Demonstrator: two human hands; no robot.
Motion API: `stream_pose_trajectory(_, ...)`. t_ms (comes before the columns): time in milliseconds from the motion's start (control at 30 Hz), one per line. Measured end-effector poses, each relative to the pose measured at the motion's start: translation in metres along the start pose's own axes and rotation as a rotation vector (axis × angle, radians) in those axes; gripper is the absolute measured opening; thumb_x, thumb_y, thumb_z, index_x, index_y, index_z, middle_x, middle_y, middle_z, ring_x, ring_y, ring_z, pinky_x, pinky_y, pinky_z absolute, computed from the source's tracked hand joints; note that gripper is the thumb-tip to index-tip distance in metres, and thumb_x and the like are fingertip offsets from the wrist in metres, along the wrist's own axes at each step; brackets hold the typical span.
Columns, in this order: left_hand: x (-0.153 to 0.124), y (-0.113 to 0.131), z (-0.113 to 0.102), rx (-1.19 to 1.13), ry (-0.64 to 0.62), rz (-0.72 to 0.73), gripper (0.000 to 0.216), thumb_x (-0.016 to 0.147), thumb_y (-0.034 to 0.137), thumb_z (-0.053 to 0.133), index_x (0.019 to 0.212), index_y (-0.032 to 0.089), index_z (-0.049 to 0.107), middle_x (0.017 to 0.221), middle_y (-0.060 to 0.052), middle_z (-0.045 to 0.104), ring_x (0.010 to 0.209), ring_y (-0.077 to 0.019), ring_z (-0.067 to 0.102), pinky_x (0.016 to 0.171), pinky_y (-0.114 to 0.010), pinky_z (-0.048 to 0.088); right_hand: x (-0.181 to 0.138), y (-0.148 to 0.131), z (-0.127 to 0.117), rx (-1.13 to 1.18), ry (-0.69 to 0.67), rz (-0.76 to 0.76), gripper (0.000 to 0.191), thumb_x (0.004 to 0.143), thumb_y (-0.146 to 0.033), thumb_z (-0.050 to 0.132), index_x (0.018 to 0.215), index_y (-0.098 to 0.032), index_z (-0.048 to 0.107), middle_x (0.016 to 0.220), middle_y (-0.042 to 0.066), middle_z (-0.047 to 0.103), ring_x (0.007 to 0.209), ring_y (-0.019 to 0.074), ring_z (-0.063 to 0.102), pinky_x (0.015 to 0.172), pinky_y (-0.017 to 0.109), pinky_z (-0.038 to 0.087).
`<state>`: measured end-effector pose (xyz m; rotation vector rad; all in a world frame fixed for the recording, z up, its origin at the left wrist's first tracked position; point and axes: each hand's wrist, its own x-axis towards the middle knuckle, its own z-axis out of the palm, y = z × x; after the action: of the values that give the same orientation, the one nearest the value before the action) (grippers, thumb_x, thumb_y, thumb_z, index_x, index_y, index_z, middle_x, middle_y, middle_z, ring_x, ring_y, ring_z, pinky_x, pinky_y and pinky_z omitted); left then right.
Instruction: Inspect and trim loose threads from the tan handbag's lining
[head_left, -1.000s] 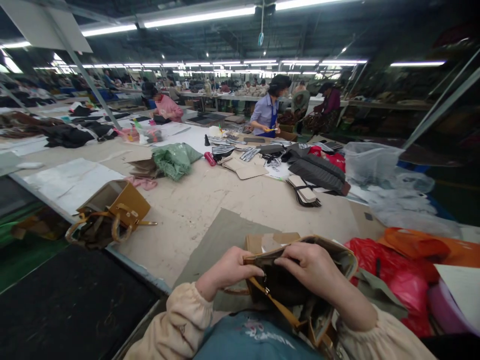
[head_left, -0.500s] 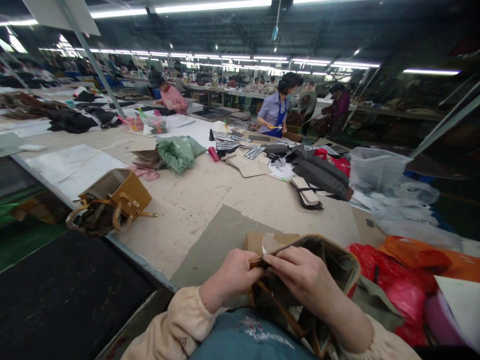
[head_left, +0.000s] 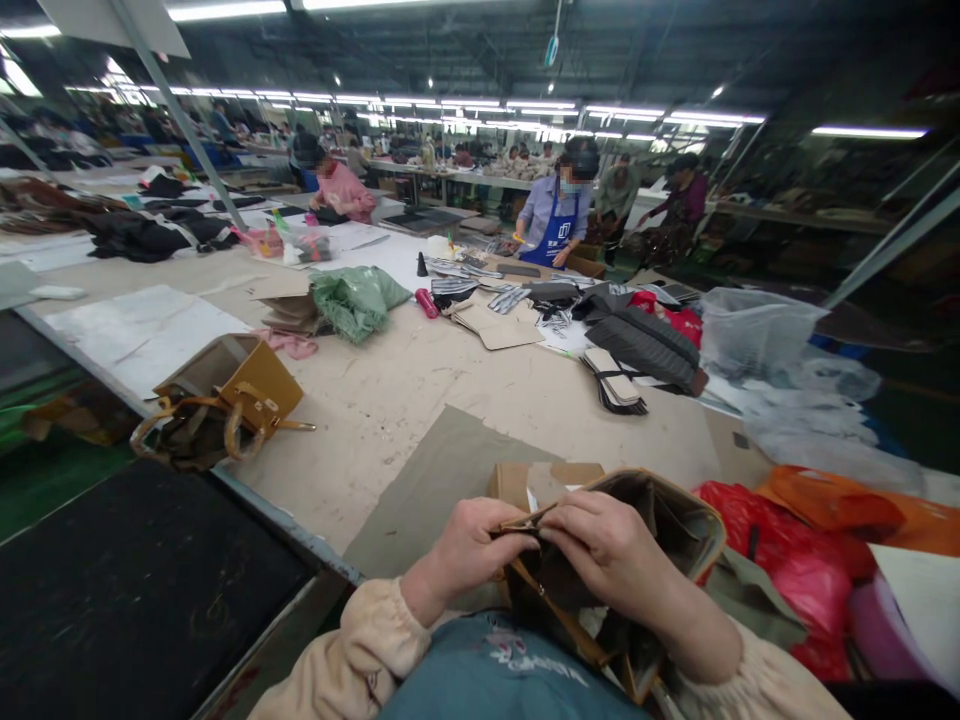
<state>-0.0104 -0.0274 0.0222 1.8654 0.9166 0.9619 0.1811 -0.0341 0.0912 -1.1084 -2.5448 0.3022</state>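
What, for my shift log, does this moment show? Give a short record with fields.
left hand: grip pinching the near rim of the olive-brown open soft handbag
right hand: pinching the same rim, beside the left
bag state: mouth open
left of it: tan leather handbag at the beige table edge
right of it: red plastic bag
across: person in blue apron

The handbag point(head_left: 645, 560) is olive-brown with a tan strap point(head_left: 559, 620); another handbag point(head_left: 247, 385) is mustard (its handles too), beside a crumpled green plastic bag point(head_left: 356, 300) on the beige tabletop point(head_left: 390, 400).
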Motion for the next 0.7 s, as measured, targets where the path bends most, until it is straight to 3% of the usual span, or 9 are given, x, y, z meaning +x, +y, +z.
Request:
stream_pose_trajectory(233, 0.003, 0.001, 0.002, 0.155, 0.072, -0.024, 0.023, 0.083, 0.031, 0.055, 0.073, 0.017, 0.070, 0.069, -0.003, 0.068, 0.066, -0.0122, 0.059, 0.064, -0.021, 0.043, -0.007, 0.002, -0.014, -0.125, 0.036, 0.032, 0.021, 0.087, -0.035, 0.055, 0.077, -0.019, 0.063, 0.072, 0.003, 0.061, 0.069, 0.0153, 0.057, 0.066, 0.027, 0.042)
stream_pose_trajectory(333, 0.000, -0.003, 0.005, 0.161, 0.125, -0.023, 0.022, 0.082, 0.032, 0.056, 0.076, 0.017, 0.070, 0.070, -0.003, 0.069, 0.066, -0.0130, 0.061, 0.063, -0.021, 0.045, -0.025, 0.001, -0.038, -0.118, 0.145, 0.059, 0.019, 0.085, -0.035, 0.057, 0.095, -0.020, 0.064, 0.086, 0.006, 0.064, 0.080, 0.0178, 0.059, 0.072, 0.029, 0.046)
stream_pose_trajectory(400, -0.002, -0.008, 0.005, 0.171, 0.146, -0.021, 0.022, 0.081, 0.034, 0.056, 0.078, 0.017, 0.070, 0.071, -0.003, 0.070, 0.067, -0.0139, 0.063, 0.063, -0.020, 0.048, -0.046, 0.008, -0.055, -0.102, 0.320, 0.123, 0.025, 0.086, -0.032, 0.057, 0.108, -0.021, 0.060, 0.096, 0.008, 0.064, 0.087, 0.0189, 0.059, 0.077, 0.030, 0.047)
stream_pose_trajectory(467, -0.002, -0.014, 0.003, 0.194, 0.125, -0.029, 0.024, 0.082, 0.037, 0.055, 0.080, 0.018, 0.070, 0.074, -0.003, 0.071, 0.066, -0.0143, 0.064, 0.062, -0.020, 0.050, -0.074, 0.029, -0.069, -0.110, 0.551, 0.268, 0.030, 0.086, -0.030, 0.055, 0.114, -0.021, 0.057, 0.099, 0.009, 0.063, 0.087, 0.0186, 0.059, 0.078, 0.031, 0.048)
stream_pose_trajectory(567, 0.002, -0.020, -0.002, 0.208, 0.096, -0.027, 0.029, 0.078, 0.044, 0.057, 0.080, 0.018, 0.071, 0.076, -0.003, 0.072, 0.066, -0.0158, 0.066, 0.060, -0.020, 0.053, -0.139, 0.083, -0.076, -0.154, 0.845, 0.621, 0.036, 0.087, -0.035, 0.051, 0.119, -0.018, 0.053, 0.098, 0.009, 0.064, 0.084, 0.0182, 0.060, 0.076, 0.032, 0.050)
stream_pose_trajectory(600, 0.003, -0.021, -0.003, 0.213, 0.096, -0.027, 0.031, 0.076, 0.046, 0.058, 0.079, 0.019, 0.071, 0.076, -0.002, 0.073, 0.066, -0.0162, 0.066, 0.059, -0.019, 0.053, -0.164, 0.103, -0.073, -0.160, 0.863, 0.744, 0.039, 0.088, -0.038, 0.047, 0.119, -0.016, 0.052, 0.096, 0.009, 0.064, 0.082, 0.0183, 0.061, 0.074, 0.033, 0.051)
stream_pose_trajectory(667, 0.004, -0.020, -0.004, 0.235, 0.118, -0.033, 0.034, 0.074, 0.051, 0.058, 0.076, 0.019, 0.072, 0.072, -0.001, 0.073, 0.063, -0.0161, 0.066, 0.057, -0.019, 0.053, -0.212, 0.136, -0.056, -0.224, 0.667, 1.020, 0.042, 0.090, -0.041, 0.037, 0.116, -0.014, 0.054, 0.089, 0.009, 0.066, 0.077, 0.0184, 0.064, 0.068, 0.031, 0.052)
stream_pose_trajectory(700, 0.004, -0.019, -0.004, 0.253, 0.132, -0.039, 0.036, 0.073, 0.052, 0.058, 0.075, 0.020, 0.072, 0.071, 0.000, 0.073, 0.061, -0.0158, 0.066, 0.056, -0.018, 0.053, -0.233, 0.148, -0.042, -0.237, 0.601, 1.087, 0.039, 0.087, -0.041, 0.041, 0.108, -0.014, 0.060, 0.084, 0.009, 0.067, 0.075, 0.0202, 0.064, 0.066, 0.032, 0.052)
